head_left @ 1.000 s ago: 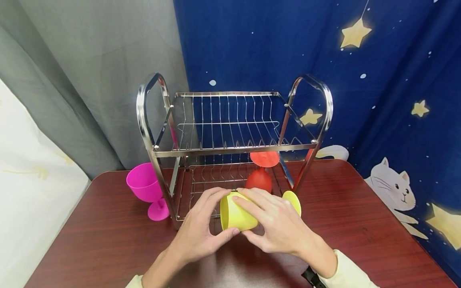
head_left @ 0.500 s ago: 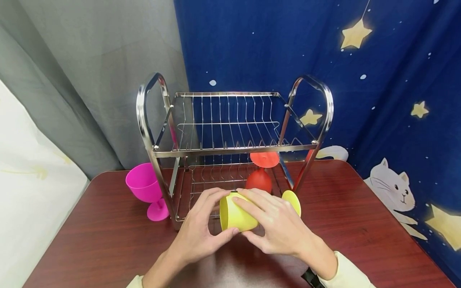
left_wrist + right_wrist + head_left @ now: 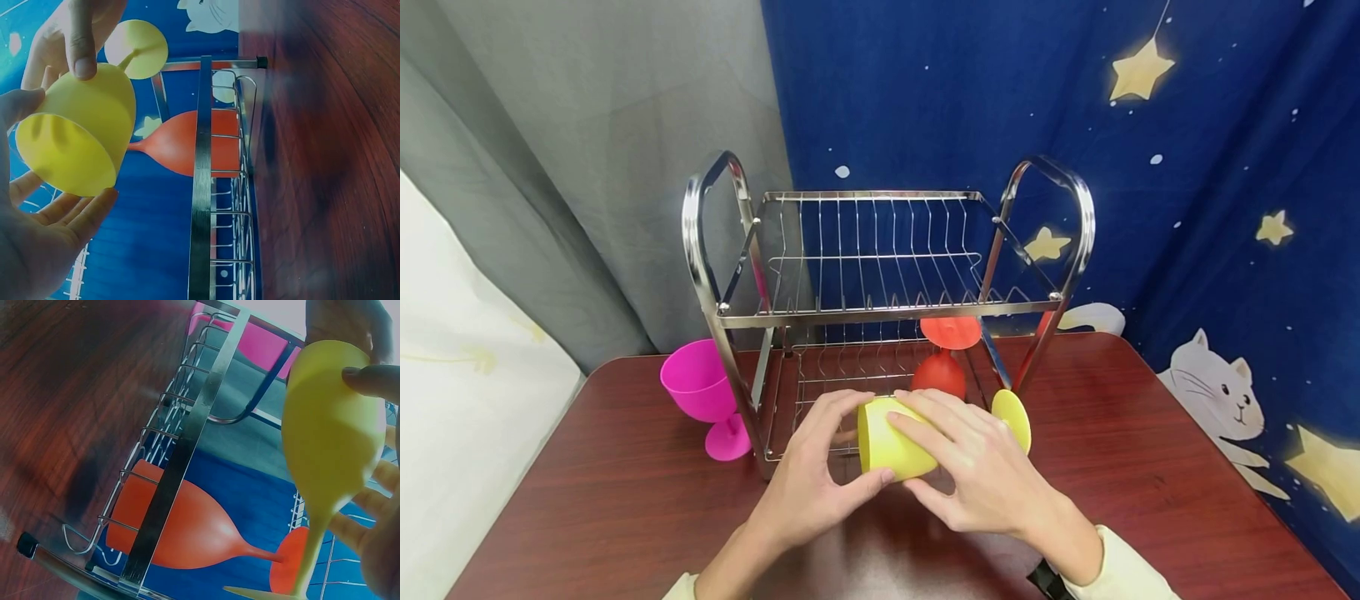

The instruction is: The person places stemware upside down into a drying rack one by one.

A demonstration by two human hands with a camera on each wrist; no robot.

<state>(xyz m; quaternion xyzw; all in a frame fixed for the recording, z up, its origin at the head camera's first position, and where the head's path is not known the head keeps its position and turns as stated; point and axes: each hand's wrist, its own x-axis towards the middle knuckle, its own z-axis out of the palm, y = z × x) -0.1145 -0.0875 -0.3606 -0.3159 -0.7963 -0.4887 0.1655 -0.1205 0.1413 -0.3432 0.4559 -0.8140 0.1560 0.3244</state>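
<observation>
A yellow plastic goblet lies sideways in the air before the dish rack, its mouth to the left and its round foot to the right. My right hand grips the bowl with fingers over the top and thumb beneath. At the mouth, my left hand holds the rim between thumb and fingertips; the left wrist view shows the hollow inside of the bowl. An upside-down red goblet stands on the rack's lower tier, behind my right fingers and partly hidden by them.
The two-tier chrome dish rack stands on a dark red wooden table. A magenta goblet stands upright by its left leg. Grey and blue starry curtains hang behind.
The yellow goblet has turned slightly, so less of its open mouth shows and its foot sits a little higher and farther right. Both hands have stayed nearly in place.
</observation>
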